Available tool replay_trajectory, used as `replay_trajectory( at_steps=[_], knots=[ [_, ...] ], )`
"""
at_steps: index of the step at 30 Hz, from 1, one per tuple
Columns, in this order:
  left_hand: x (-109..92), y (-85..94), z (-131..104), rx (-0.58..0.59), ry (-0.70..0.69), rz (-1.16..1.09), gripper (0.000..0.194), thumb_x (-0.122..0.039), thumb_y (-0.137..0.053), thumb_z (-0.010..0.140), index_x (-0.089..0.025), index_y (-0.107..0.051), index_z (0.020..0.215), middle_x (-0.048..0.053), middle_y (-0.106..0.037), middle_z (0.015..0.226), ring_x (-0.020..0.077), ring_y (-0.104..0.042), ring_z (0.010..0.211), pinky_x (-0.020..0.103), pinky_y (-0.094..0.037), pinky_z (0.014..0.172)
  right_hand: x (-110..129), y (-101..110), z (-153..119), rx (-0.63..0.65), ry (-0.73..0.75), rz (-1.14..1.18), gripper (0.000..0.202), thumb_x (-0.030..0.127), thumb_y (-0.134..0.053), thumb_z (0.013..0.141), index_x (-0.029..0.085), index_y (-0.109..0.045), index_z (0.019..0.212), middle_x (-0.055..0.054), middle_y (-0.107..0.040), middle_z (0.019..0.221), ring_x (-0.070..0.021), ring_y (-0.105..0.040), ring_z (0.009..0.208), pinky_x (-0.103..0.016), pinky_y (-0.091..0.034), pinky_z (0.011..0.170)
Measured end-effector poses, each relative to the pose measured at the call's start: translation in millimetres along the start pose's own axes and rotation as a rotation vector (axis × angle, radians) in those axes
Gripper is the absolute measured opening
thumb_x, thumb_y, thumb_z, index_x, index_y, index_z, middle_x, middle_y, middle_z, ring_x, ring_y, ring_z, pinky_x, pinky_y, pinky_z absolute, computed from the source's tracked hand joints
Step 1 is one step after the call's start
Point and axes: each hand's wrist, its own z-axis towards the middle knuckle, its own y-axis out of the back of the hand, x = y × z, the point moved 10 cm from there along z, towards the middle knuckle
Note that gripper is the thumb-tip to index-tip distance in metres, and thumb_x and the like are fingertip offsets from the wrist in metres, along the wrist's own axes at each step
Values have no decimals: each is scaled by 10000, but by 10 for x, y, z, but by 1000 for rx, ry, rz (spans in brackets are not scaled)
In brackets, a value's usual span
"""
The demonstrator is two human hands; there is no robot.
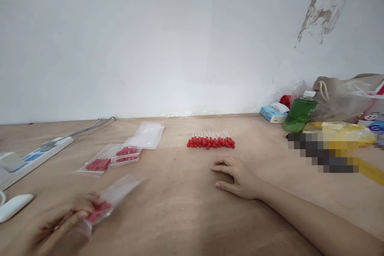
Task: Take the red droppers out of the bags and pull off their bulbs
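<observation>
My left hand [70, 216], blurred by motion, pinches a clear plastic bag [120, 190] with several red-tipped sticks inside. On the table to my right, my right hand [237, 178] rests with its fingers apart and holds nothing. Just beyond it lies a row of red-tipped white sticks [210, 141], red ends toward me. Filled bags of red-tipped sticks [99, 163] lie beyond my left hand, partly overlapping one another. A stack of flat clear bags [148, 135] touches them at the back.
At the left are a power strip [42, 156] with a grey cable and a white rounded device [16, 207]. A tissue box [273, 113], a green bottle [300, 114] and plastic bags stand at the back right. Yellow wrapping [367, 170] lies near a pixelated patch.
</observation>
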Motion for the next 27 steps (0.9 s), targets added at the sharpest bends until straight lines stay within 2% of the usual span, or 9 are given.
replay_trajectory(
  at_steps=[4,7,10,12,14,17,19,22,27],
  knots=[
    [-973,-734,223,406,-178,-184,261,-343,-402,837,-327,-661,820,18,-655,933,250,-553,940,368,-435,829,28,67,-23,-71,6,1,419,465,-433,827,212,-555,1139,-109,-500,1159,-222,-460,1074,-387,-375,910],
    [-1731,-1176,584,560,-436,-302,305,-335,-385,861,-228,-665,804,88,-646,900,228,-554,902,337,-414,831,68,136,-54,-145,25,7,364,376,-341,886,217,-553,1135,-94,-518,1141,-192,-478,1057,-353,-393,895],
    [-2105,-1527,887,581,-620,-299,307,-341,-385,863,-220,-654,780,90,-628,984,220,-510,991,334,-347,920,138,116,-66,-132,70,-11,398,383,-370,875,219,-481,1220,-97,-480,1225,-199,-447,1116,-364,-370,930],
    [-2136,-1696,1023,537,-640,-300,247,-329,-440,841,-221,-642,749,78,-590,1074,220,-471,1054,337,-315,953,178,58,-59,-82,92,-28,468,413,-404,857,224,-402,1285,-99,-434,1289,-211,-408,1166,-386,-341,962],
    [-1987,-1758,1164,412,-507,-358,175,-323,-483,821,-219,-624,823,74,-550,1120,218,-441,1093,345,-303,968,195,-6,-45,-30,94,-43,509,432,-411,850,231,-355,1314,-101,-409,1318,-219,-377,1198,-408,-317,980],
    [-1500,-1772,1277,220,-62,-533,217,-296,-524,800,-199,-537,994,82,-546,1038,206,-493,1007,362,-366,913,175,-81,-25,29,69,-59,516,447,-391,855,237,-338,1323,-105,-375,1345,-227,-342,1228,-430,-296,992],
    [-1257,-1869,1214,226,246,-749,268,-245,-571,772,-184,-486,1019,75,-543,982,181,-540,909,343,-424,842,147,-120,-16,59,49,-70,533,463,-380,855,242,-310,1335,-105,-333,1372,-236,-314,1246,-447,-277,999],
    [-1168,-1993,1099,254,567,-1049,377,-142,-642,708,-174,-440,1024,57,-543,939,118,-578,775,265,-464,746,119,-169,-15,101,37,-76,568,490,-379,847,261,-259,1353,-98,-274,1402,-252,-274,1268,-474,-248,1006],
    [-1141,-2009,1091,287,606,-826,571,-181,-715,635,-129,-408,1114,-26,-531,661,63,-482,463,163,-315,373,113,-187,-20,126,32,-63,583,501,-376,844,268,-234,1359,-90,-218,1423,-255,-240,1283,-468,-236,1012]
  ],
)
